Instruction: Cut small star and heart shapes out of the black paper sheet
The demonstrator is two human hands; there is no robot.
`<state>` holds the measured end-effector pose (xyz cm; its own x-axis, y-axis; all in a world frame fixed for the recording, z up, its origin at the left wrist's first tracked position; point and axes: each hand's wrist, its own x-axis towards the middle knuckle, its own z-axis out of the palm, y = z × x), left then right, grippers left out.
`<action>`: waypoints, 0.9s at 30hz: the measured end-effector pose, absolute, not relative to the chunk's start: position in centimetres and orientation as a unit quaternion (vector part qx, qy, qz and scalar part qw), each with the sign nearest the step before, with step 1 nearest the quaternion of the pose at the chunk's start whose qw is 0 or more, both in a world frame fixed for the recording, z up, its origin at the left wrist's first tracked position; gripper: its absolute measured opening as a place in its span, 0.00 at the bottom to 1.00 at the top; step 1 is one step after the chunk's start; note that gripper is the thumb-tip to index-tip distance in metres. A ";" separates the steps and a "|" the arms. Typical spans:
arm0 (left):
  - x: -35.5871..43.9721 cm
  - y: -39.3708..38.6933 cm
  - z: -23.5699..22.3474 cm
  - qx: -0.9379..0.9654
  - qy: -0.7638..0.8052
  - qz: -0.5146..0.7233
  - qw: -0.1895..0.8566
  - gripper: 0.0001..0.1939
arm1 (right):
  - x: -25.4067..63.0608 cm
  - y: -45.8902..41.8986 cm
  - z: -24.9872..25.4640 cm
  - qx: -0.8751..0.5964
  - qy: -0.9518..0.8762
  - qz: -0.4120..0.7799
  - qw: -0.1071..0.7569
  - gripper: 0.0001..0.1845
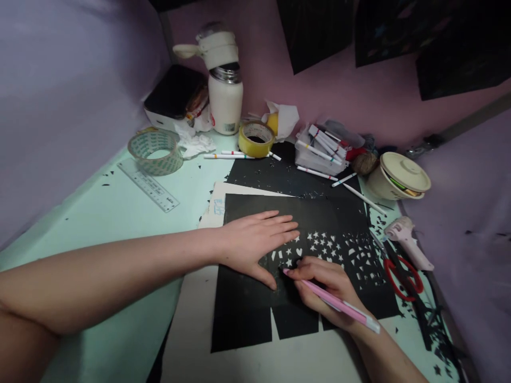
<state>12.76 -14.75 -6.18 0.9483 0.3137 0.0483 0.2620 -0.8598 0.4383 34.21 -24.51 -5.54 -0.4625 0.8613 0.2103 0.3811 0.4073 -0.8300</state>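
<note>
My left hand (261, 239) lies flat on a sheet of black paper (243, 314), its fingers stretched out and thumb apart. Just right of that thumb, my right hand (329, 284) is closed around a slim pink pen-shaped craft knife (333, 301). The tool's tip meets the paper, though its blade is too small to make out. Star, heart and angular cut-outs (325, 246) run across the sheet's middle and right side. Two narrow slits open its lower edge. Beneath it lies a white board (191, 319).
Behind stand a white bottle (225, 101), clear tape (155, 154), yellow tape (256, 141), a ruler (147, 186) and a box of markers (319, 151). On the right are a lidded bowl (399, 178), a glue gun (409, 244), red-handled scissors (417, 282) and black scraps.
</note>
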 end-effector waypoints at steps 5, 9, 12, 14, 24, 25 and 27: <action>12.8 -14.8 -6.2 0.963 0.147 0.059 0.220 0.49 | 34.0 -24.4 -5.4 -0.401 -0.773 0.369 0.324 0.10; 12.8 -14.8 -6.2 0.962 0.148 0.061 0.220 0.50 | 33.9 -24.3 -5.1 -0.392 -0.778 0.363 0.330 0.10; 12.8 -14.7 -6.2 0.962 0.146 0.059 0.224 0.48 | 33.9 -24.3 -5.0 -0.403 -0.779 0.354 0.325 0.10; 12.8 -14.7 -6.1 0.962 0.146 0.059 0.224 0.48 | 33.9 -24.4 -5.1 -0.401 -0.780 0.359 0.320 0.10; 12.8 -14.7 -6.3 0.962 0.144 0.065 0.221 0.48 | 33.9 -24.4 -5.1 -0.396 -0.776 0.364 0.330 0.10; 12.8 -14.7 -6.3 0.962 0.144 0.066 0.221 0.48 | 33.9 -24.4 -5.2 -0.394 -0.777 0.363 0.330 0.10; 12.8 -14.7 -6.3 0.962 0.146 0.065 0.220 0.48 | 34.0 -24.5 -5.3 -0.398 -0.778 0.359 0.328 0.09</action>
